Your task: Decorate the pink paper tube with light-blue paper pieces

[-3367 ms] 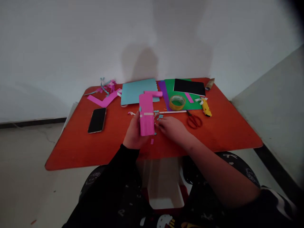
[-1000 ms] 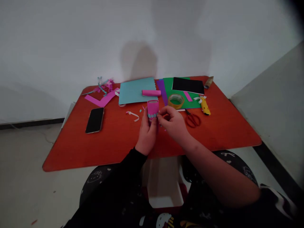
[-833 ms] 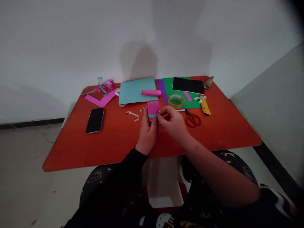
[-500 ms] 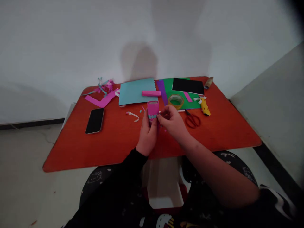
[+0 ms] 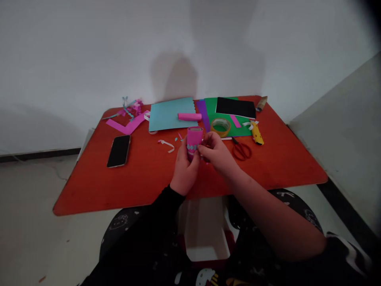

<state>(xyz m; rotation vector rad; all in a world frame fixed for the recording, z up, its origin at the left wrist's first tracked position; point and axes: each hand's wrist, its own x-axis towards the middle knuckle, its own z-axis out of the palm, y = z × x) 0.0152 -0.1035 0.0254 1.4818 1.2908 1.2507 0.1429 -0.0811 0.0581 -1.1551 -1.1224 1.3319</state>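
Observation:
A pink paper-covered tube with a row of blue diamond shapes round its lower part stands upright in my left hand, whose fingers wrap it from the left. My right hand is at the tube's right side, thumb and forefinger pinched close against the diamond row. Whatever lies between those fingertips is too small to make out. Just behind the right hand are a roll of tape and, to its right, scissors with dark red handles.
Behind the tube, a pink paper roll rests on a light blue sheet. A phone lies left on the red table. Green paper, a black sheet and a yellow tube are at the right; pink strips lie back left.
The pink tube has shifted slightly right and turned a little in my left hand. My right hand stays pinched at its side, moved only slightly.

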